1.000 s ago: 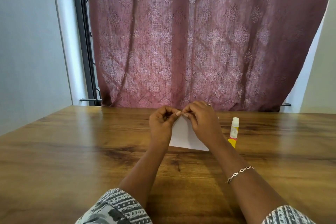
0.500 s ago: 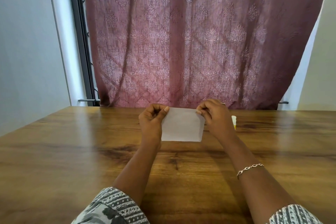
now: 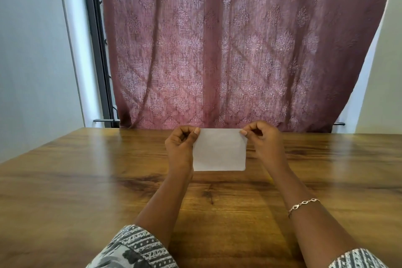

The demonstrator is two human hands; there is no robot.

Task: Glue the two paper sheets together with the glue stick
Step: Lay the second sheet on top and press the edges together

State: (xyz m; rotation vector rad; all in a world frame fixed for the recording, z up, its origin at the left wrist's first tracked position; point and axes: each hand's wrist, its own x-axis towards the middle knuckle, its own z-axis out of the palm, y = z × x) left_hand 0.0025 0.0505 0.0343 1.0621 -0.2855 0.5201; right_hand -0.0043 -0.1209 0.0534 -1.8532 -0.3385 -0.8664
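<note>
A small white paper rectangle (image 3: pixel 219 150) hangs upright above the wooden table (image 3: pixel 87 180), facing me. Whether it is one sheet or two stacked I cannot tell. My left hand (image 3: pixel 181 146) pinches its top left corner between thumb and curled fingers. My right hand (image 3: pixel 264 140) pinches the top right corner the same way. The glue stick is hidden, out of sight behind my right hand.
A maroon patterned curtain (image 3: pixel 228 50) hangs behind the table's far edge. A dark window frame (image 3: pixel 97 50) and a pale wall stand at the left. I wear a bracelet (image 3: pixel 303 204) on my right wrist.
My hands, close together a second ago, have moved apart to the paper's two top corners, and the paper now hangs spread flat. The glue stick has gone out of sight behind my right hand.
</note>
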